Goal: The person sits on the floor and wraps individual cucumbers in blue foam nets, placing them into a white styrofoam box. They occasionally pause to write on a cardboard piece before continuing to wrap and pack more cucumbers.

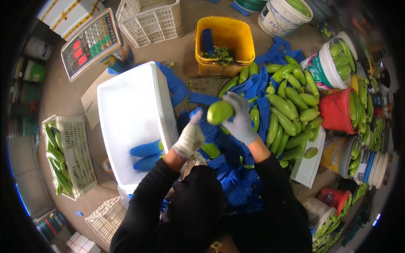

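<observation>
My right hand, in a grey-white glove, grips a glossy green vegetable, apparently an eggplant or a squash, with its rounded end facing the camera. Close by on the left, my left hand, in a knitted white glove, holds a blue foam-mesh sleeve; motion blurs it. Below both hands lies a heap of blue mesh sleeves, with another green vegetable partly showing. A white foam box stands to the left, and two sleeved vegetables lie inside it near its lower right corner.
Many loose green vegetables pile up at the right, beside a red bucket and other filled buckets. Ahead stands a yellow bin with green scraps. A digital scale, a white crate and a filled crate are leftward.
</observation>
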Tool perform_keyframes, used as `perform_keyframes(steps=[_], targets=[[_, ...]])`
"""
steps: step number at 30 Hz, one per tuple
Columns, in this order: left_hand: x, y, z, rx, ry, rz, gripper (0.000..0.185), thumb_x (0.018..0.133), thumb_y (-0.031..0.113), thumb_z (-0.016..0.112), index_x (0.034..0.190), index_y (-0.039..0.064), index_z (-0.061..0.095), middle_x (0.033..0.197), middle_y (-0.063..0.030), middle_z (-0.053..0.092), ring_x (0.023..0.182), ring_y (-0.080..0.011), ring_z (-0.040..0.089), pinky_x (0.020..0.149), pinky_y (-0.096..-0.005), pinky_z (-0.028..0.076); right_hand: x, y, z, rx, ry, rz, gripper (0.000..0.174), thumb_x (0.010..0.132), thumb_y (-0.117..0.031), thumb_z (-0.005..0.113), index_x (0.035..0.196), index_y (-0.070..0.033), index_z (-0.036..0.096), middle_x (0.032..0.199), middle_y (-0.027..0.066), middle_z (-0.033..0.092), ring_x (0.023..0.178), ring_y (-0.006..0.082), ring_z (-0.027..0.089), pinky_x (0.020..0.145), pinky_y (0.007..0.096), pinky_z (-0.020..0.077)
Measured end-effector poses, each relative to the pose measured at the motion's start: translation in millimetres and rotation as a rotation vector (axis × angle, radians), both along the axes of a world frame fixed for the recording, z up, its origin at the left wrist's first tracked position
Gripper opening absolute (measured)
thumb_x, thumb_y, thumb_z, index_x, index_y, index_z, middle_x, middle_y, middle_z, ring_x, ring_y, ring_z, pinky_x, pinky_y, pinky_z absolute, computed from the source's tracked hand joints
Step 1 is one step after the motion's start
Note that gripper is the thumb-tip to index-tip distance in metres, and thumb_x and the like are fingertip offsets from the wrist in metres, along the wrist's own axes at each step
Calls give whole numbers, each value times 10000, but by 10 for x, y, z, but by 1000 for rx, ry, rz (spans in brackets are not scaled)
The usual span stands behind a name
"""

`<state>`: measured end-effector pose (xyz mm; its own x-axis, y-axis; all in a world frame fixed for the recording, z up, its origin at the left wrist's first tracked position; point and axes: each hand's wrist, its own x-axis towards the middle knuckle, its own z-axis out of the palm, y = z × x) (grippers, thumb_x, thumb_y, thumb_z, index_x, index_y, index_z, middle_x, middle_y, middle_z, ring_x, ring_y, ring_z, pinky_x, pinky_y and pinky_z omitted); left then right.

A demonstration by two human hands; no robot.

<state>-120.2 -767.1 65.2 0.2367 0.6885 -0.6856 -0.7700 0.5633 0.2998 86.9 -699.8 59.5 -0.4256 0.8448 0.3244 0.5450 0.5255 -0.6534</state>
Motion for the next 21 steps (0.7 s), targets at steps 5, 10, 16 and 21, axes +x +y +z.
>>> perform_keyframes(steps=[5, 10, 16, 21], targets=[[404, 267, -63, 636, 109, 93, 819, 908, 166, 711, 1577, 144, 241, 1468, -105, 456, 1295, -246, 495, 1062, -356, 435, -94, -536, 373, -651, 928, -212, 701, 836, -23, 522, 1498, -11, 292, 1553, 195, 253, 1424, 356, 320, 1211, 478, 263], [397, 536, 37, 904, 1187, -9, 783, 934, 117, 647, 1576, 46, 204, 1563, -169, 342, 1417, -280, 354, 1166, -365, 265, -350, -400, 75, -959, 945, -304, 483, 950, -239, 648, 1328, 14, 484, 1149, 107, 595, 1017, 186, 604, 888, 320, 510], [-133, 392, 152, 691, 840, 91, 782, 957, 197, 621, 1597, 130, 176, 1558, -111, 347, 1411, -259, 355, 1177, -391, 256, -249, 331, -173, -1269, 1181, -114, 433, 958, -373, 598, 1253, -57, 567, 989, 78, 646, 782, 205, 660, 608, 347, 551], [-209, 27, 3, 673, 668, 154, 731, 973, 263, 615, 1577, 107, 233, 1495, -86, 425, 1304, -224, 456, 1113, -357, 348, -195, 440, -402, -1523, 1135, -512, 519, 932, -428, 642, 1284, -72, 505, 1014, 121, 644, 817, 239, 667, 676, 380, 577]])
